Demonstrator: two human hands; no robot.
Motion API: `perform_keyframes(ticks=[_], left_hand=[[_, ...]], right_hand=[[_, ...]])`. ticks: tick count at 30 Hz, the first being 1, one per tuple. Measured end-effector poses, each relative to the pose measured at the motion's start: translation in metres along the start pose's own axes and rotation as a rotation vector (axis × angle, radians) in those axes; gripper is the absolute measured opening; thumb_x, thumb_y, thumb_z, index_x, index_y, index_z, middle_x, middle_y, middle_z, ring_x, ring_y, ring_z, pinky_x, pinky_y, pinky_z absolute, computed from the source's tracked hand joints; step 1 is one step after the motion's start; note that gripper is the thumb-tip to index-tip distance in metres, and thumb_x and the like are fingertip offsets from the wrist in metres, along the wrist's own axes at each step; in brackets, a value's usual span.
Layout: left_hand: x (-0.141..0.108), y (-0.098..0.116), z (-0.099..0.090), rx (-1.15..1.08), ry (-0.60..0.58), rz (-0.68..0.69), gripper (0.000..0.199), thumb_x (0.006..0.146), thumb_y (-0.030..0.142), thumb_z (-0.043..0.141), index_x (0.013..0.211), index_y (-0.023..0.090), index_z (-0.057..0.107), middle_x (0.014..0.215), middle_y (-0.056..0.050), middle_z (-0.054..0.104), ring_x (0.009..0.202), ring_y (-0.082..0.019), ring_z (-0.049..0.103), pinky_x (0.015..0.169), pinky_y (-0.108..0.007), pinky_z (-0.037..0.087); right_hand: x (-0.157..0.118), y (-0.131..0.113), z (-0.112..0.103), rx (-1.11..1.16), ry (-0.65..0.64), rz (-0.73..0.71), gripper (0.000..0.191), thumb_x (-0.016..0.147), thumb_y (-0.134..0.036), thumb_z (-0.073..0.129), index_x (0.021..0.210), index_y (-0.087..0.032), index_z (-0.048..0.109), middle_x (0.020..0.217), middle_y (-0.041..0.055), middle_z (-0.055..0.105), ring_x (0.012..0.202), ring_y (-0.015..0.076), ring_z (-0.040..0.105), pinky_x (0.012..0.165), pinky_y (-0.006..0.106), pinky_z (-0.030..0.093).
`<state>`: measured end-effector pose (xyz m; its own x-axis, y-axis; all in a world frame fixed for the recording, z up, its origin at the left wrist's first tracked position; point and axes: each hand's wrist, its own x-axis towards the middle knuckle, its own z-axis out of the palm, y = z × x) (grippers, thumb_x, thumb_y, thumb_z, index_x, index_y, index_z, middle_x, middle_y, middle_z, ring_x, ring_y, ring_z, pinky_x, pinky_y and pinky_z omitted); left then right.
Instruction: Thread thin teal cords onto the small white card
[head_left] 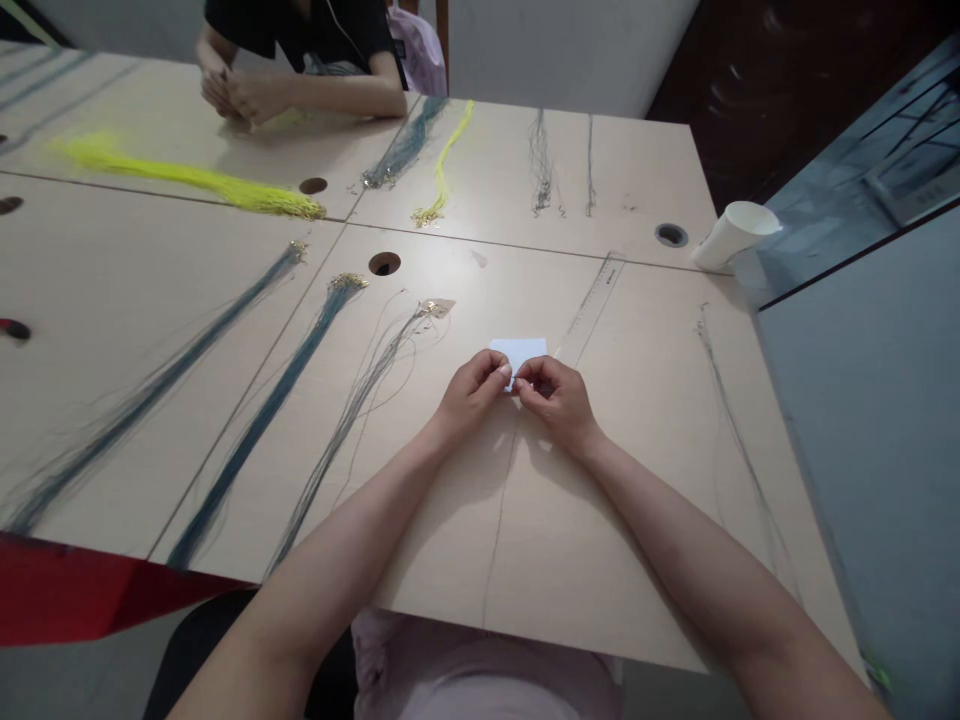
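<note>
My left hand (478,388) and my right hand (556,398) meet over a small white card (525,347) on the table. Both are closed in a pinch, thumbs and forefingers nearly touching. A thin dark line (498,532) trails from between them toward the table's near edge. The tiny piece at the fingertips is mostly hidden. Just beyond my right hand lies a clear ruler (596,300). Left of my hands is a loose bundle of grey lines (360,395), with gold hook-like ends on a brown scrap (437,308).
Blue-grey line bundles (274,395) with gold ends stretch along the left. Yellow bundles (202,180) lie farther back. Thin lines (739,440) run down the right side. A white cup-like roll (735,235) leans at the right edge. Across the table sits another person (330,90), hands together.
</note>
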<state>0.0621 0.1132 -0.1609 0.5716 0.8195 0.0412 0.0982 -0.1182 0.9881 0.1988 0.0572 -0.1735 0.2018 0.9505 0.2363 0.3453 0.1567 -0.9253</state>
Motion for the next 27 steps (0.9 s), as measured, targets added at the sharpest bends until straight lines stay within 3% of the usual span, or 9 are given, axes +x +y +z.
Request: perform_keyframes(ticks=[27], left_hand=[[-0.0002, 0.0024, 0.0003, -0.023, -0.002, -0.004, 0.014, 0.082, 0.028, 0.046, 0.076, 0.015, 0.046, 0.069, 0.002, 0.045, 0.065, -0.009, 0.043, 0.062, -0.021, 0.036]], right_hand=[[0.0001, 0.0011, 0.0002, 0.013, -0.013, 0.007, 0.003, 0.072, -0.02, 0.055, 0.073, -0.019, 0.057, 0.065, -0.0018, 0.058, 0.053, 0.0095, 0.046, 0.05, 0.022, 0.038]])
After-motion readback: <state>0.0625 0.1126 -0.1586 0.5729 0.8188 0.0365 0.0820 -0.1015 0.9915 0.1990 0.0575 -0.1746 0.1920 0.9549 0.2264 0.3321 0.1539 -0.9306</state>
